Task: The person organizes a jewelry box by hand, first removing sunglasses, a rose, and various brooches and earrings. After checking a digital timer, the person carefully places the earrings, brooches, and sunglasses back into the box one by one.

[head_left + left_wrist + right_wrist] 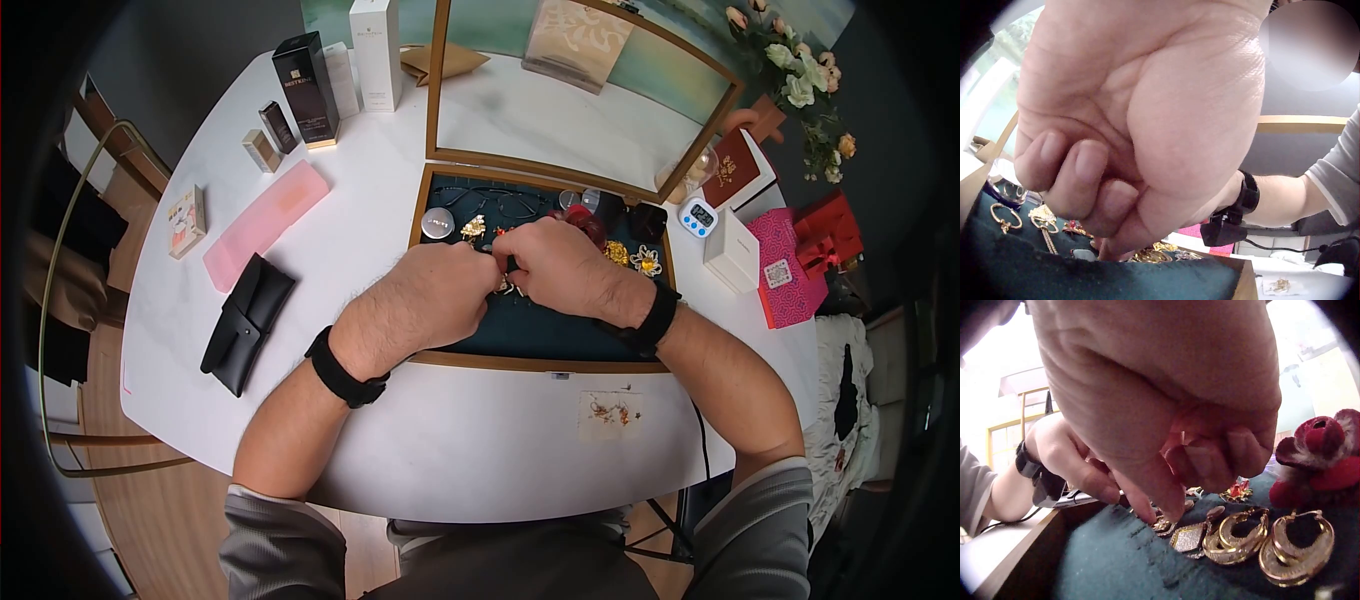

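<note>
Both hands meet low over the dark teal velvet of an open wooden jewelry box (560, 340). My left hand (435, 290) has its fingers curled, with thumb and forefinger reaching down to the velvet. My right hand (565, 265) pinches beside it, fingertips at a small gold piece of jewelry (1163, 525); the fingers hide most of it, and I cannot tell its exact kind. Next to it lie a diamond-shaped earring (1189, 539) and a pair of gold hoop earrings (1297, 547). A red-stone piece (1237, 490) sits behind.
The box's glass lid (580, 110) stands raised at the back. Inside lie eyeglasses (510, 203), a round silver tin (437, 223) and dark red velvet flowers (1319, 447). A black case (247, 325) lies left, a white timer (697, 217) right, a small jewelry packet (610, 414) in front.
</note>
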The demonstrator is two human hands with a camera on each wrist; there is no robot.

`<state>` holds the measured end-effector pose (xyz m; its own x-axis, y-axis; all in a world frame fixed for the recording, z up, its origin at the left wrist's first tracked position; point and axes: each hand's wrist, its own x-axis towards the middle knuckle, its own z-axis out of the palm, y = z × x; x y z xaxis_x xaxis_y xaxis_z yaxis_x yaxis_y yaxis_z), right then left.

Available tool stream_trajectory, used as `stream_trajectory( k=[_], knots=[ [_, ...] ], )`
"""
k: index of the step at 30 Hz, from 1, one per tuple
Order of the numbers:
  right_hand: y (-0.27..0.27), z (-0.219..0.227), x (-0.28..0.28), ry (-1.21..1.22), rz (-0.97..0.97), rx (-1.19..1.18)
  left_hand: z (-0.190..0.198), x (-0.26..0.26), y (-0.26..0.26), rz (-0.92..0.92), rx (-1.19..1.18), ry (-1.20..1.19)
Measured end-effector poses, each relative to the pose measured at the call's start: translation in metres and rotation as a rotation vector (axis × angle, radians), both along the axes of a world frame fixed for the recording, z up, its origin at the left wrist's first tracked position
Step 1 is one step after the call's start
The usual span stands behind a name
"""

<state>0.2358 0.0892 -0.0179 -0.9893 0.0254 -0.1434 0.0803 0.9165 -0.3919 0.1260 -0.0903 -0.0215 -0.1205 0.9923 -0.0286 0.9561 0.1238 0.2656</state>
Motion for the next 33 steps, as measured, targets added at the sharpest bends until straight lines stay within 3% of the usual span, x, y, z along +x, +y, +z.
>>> stream_trajectory(
  k=[22,27,33],
  knots=[
    [-0.002,-0.002,-0.003,-0.003,0.027,0.033,0.0,-0.004,0.001,0.004,0.0,-0.052],
    [0.01,0.002,-0.001,0.131,0.079,-0.036,0.009,-0.011,-0.005,0.12,0.113,0.005],
    [0.015,0.018,0.0,0.205,-0.062,0.021,0.011,-0.013,-0.005,0.199,0.087,-0.032]
  ],
)
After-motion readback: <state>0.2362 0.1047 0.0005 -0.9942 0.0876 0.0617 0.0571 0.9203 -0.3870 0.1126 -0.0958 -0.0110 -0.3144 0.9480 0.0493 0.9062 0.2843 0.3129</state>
